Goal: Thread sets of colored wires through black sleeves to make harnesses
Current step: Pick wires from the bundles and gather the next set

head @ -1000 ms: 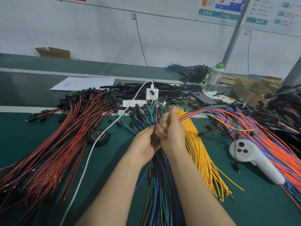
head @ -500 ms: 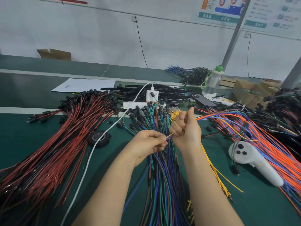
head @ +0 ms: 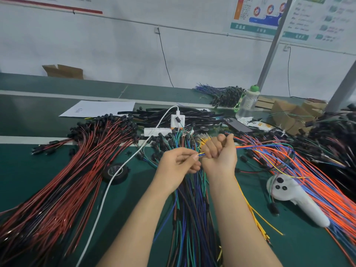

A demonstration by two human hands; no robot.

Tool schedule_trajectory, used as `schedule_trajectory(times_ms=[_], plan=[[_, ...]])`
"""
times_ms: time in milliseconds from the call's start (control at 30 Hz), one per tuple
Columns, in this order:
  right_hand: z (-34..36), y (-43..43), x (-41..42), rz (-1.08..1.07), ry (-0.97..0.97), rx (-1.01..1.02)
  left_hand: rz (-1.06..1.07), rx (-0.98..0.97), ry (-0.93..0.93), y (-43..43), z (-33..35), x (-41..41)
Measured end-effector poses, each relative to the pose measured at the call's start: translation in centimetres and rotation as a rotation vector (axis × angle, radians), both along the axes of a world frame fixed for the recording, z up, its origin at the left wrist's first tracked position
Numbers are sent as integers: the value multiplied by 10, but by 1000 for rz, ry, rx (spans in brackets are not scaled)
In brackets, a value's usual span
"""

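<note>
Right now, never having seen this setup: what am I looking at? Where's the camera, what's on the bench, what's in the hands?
There is no machine here. A person works with bare hands, and the single view comes from a camera worn on their head, looking forward and down.

The right hand is a fist round a set of colored wires that trails off to the right. The left hand pinches the tips sticking out of that fist. Whether a black sleeve sits inside the fist is hidden.

On the green table lie a red-and-black wire pile at left, a green, blue and brown bundle under the forearms, yellow wires, and orange and blue wires at right. Loose black sleeves lie further back. Also there are a tape roll, a white cable and a white controller.
</note>
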State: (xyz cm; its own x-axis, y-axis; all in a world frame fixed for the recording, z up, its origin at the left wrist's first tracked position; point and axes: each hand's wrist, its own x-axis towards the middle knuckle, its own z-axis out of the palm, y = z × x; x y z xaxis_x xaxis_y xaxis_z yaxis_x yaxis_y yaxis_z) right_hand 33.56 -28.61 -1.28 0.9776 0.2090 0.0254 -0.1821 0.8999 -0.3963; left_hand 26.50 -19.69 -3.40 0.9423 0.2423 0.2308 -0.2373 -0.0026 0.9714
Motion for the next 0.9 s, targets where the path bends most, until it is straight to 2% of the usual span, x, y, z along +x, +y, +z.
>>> schedule_trajectory(times_ms=[133,267,333,400,433,533,667,800,900], plan=[[8,-1,9,56,18,100,-36,-28,-66,5,11,9],[15,-4,33,29,28,140,-89,-37,-46,4,19,35],[18,-7,54,-15,29,114,-39,-53,10,5,21,59],[20,-7,79,-88,43,72,81,10,61,10,21,93],[19,-5,94,-132,62,53,153,108,82,12,20,114],[9,3,139,-270,161,-43,303,608,164,13,21,177],[-13,9,194,-388,270,-136,332,1073,284,11,21,254],[-33,5,234,-464,329,-167,308,1352,515,18,10,306],[-42,4,249,-496,342,-174,264,1369,669,23,-1,328]])
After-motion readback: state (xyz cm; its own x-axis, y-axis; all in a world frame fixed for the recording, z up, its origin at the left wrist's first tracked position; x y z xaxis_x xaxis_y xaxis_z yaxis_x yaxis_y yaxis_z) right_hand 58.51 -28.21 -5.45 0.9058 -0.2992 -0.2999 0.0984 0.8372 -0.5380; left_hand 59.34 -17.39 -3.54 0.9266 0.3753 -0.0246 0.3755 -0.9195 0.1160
